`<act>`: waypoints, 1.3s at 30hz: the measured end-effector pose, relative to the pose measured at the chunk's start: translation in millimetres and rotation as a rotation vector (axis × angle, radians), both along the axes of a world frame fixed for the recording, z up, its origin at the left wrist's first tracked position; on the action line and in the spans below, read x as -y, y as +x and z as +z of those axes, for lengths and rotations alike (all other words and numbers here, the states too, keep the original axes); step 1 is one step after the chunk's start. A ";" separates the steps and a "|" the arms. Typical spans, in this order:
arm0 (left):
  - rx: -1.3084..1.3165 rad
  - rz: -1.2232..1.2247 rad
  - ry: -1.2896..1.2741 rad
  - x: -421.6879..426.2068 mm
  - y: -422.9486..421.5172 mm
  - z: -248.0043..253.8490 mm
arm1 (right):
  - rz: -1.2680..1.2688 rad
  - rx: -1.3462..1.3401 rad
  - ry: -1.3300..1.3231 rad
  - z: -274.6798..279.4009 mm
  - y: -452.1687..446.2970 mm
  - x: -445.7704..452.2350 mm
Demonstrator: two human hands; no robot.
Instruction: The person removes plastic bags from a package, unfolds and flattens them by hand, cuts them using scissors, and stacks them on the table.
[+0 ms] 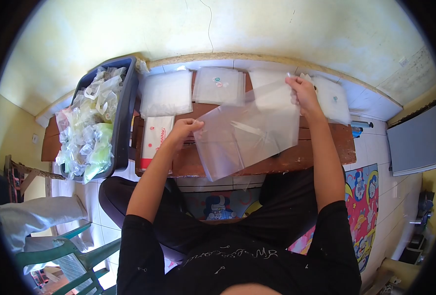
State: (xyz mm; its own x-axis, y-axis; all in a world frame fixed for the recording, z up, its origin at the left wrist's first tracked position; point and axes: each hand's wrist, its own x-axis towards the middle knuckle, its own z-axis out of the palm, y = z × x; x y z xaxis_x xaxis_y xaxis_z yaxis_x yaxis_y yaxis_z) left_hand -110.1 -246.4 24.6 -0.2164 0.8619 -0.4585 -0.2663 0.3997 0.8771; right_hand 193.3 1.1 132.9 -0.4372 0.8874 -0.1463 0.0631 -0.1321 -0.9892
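A large clear plastic bag (pixel 223 147) is stretched out flat and tilted above the low wooden table. My left hand (pixel 184 131) pinches its left edge, fingers closed. At the upper right corner, my right hand (pixel 304 96) grips the same bag between thumb and fingers. Behind it on the table lie a stack of clear bags (pixel 166 93) at the left and a smaller stack (pixel 219 84) with a small green and red print. Another stack (pixel 333 98) is at the far right. Beside my left forearm rests a white and red printed packet (pixel 151 140).
A dark bin (pixel 127 103) full of crumpled plastic bags (pixel 97 118) stands left of the brown table (pixel 326 147). A green chair (pixel 75 255) is at the lower left, a colourful mat (pixel 363 196) on the tiled floor at right. The wall (pixel 257 29) runs behind the table.
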 end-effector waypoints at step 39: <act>-0.144 0.396 0.021 2.8 -44.1 -17.8 | -0.104 0.342 0.058 -59.9 18.7 -6.2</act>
State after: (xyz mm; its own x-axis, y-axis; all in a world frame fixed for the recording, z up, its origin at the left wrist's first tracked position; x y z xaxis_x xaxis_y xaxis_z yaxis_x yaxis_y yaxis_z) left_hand -154.2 -249.2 6.8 -0.5932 0.7084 -0.3825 -0.2699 0.2726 0.9235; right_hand 212.0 7.4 73.0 -0.2783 0.9357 -0.2167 0.3806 -0.0997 -0.9193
